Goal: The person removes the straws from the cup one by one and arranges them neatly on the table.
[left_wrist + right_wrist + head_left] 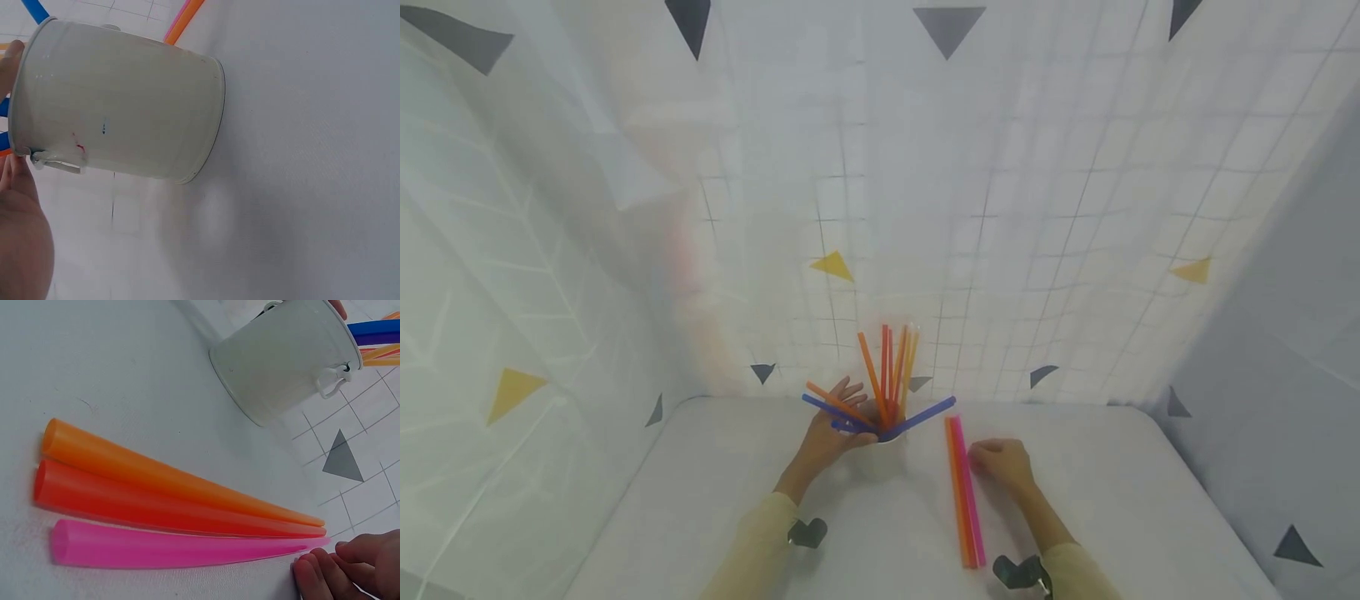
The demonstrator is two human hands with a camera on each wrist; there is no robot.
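A small white metal bucket (119, 106) with side lugs stands on the table, holding several orange, red, yellow and blue straws (887, 375). My left hand (827, 433) is at its left side, thumb against the rim and other fingers spread out behind the straws. Three more straws lie side by side to the bucket's right: an orange straw (156, 465), a red-orange straw (156, 501) and a pink straw (156, 545). Beside the far end of the pink one is my right hand (1003, 462), its fingers loosely bent, close to or touching that straw. Nothing shows in its grasp.
The white table (1112, 483) reaches back to a gridded white sheet (1037, 208) with grey and yellow triangles. Pale patterned sheets also hang at the left and right. A dark band with a small device (1021, 572) sits at each wrist.
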